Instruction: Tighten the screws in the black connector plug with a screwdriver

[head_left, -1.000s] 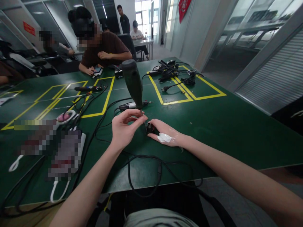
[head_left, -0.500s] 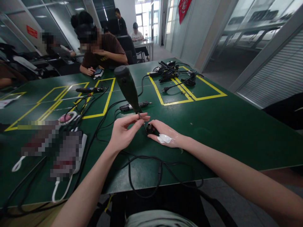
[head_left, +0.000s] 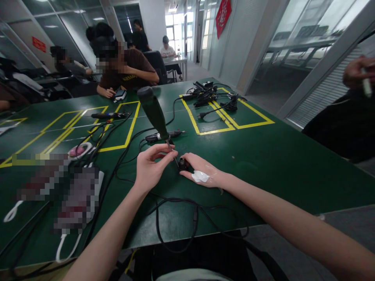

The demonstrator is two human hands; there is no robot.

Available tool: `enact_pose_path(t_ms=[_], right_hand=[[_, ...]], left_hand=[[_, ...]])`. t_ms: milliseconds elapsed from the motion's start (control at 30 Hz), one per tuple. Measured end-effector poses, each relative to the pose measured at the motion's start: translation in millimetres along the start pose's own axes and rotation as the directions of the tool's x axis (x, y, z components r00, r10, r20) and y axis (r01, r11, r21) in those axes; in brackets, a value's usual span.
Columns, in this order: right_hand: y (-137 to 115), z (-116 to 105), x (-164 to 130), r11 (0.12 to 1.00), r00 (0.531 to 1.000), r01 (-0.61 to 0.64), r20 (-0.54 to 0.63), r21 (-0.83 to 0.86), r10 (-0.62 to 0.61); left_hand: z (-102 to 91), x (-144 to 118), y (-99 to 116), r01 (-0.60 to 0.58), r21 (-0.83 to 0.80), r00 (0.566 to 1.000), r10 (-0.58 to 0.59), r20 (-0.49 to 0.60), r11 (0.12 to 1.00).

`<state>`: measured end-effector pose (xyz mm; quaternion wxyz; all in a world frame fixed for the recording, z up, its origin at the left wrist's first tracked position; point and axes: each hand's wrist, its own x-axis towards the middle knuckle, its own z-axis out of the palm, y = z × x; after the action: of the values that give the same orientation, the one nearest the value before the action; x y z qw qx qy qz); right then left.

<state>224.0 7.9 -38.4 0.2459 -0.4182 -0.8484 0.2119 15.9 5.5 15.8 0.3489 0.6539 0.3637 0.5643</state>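
Observation:
My left hand (head_left: 150, 168) pinches the thin metal shaft of a large screwdriver between thumb and fingers. Its thick dark handle (head_left: 152, 112) leans up and to the left, above the hand. The shaft slants down to a small black cylindrical part (head_left: 182, 163) with a metallic ring at its top; whether the tip touches it I cannot tell. Thumb and fingers of my right hand (head_left: 202, 167) close round that part from the right, at the green tabletop. A white patch is taped on this hand near the thumb.
Beyond my hands lies a slim electric screwdriver (head_left: 164, 136) with its cord. Black cables (head_left: 187, 201) loop in front of me. Blurred phones (head_left: 77, 199) lie left. A heap of black adapters (head_left: 208, 91) sits far right. A person (head_left: 129, 70) sits opposite; another's hand (head_left: 359, 74) is at right.
The view has shifted slightly, and a person's hand and dark clothing have come into view at the right. Both my hands keep their grips; the screwdriver still leans left.

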Motion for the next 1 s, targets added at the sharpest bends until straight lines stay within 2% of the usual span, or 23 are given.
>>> enact_pose_path(t_ms=[67, 233, 533, 633, 833, 1000], right_hand=[[-0.9, -0.8, -0.3, 1.000, 1.000, -0.006, 0.003, 0.000, 0.006], [-5.1, -3.9, -0.5, 0.999, 1.000, -0.029, 0.011, 0.015, 0.029], [-0.9, -1.7, 0.8, 1.000, 1.000, -0.010, 0.011, 0.019, 0.010], [-0.9, -3.2, 0.9, 0.999, 1.000, -0.008, 0.014, 0.039, 0.008], [-2.2, -8.5, -0.7, 0.997, 1.000, 0.005, 0.023, 0.073, -0.006], [-1.0, -8.3, -1.0, 0.997, 0.999, 0.029, 0.010, 0.076, -0.030]], left_hand=[[-0.9, -1.2, 0.9, 0.000, 0.004, 1.000, 0.000, 0.006, 1.000], [-4.9, -3.7, 6.8, -0.018, -0.005, 0.994, 0.018, 0.109, 1.000], [2.6, 0.6, 0.5, 0.040, -0.030, 0.999, -0.040, -0.014, 0.999], [2.5, -0.3, -0.2, 0.052, -0.046, 0.999, -0.052, -0.009, 0.998], [-2.3, -4.3, 0.8, 0.022, -0.046, 0.997, -0.019, 0.072, 0.999], [-1.0, -3.6, 0.7, 0.043, -0.025, 0.998, -0.042, 0.044, 0.999]])
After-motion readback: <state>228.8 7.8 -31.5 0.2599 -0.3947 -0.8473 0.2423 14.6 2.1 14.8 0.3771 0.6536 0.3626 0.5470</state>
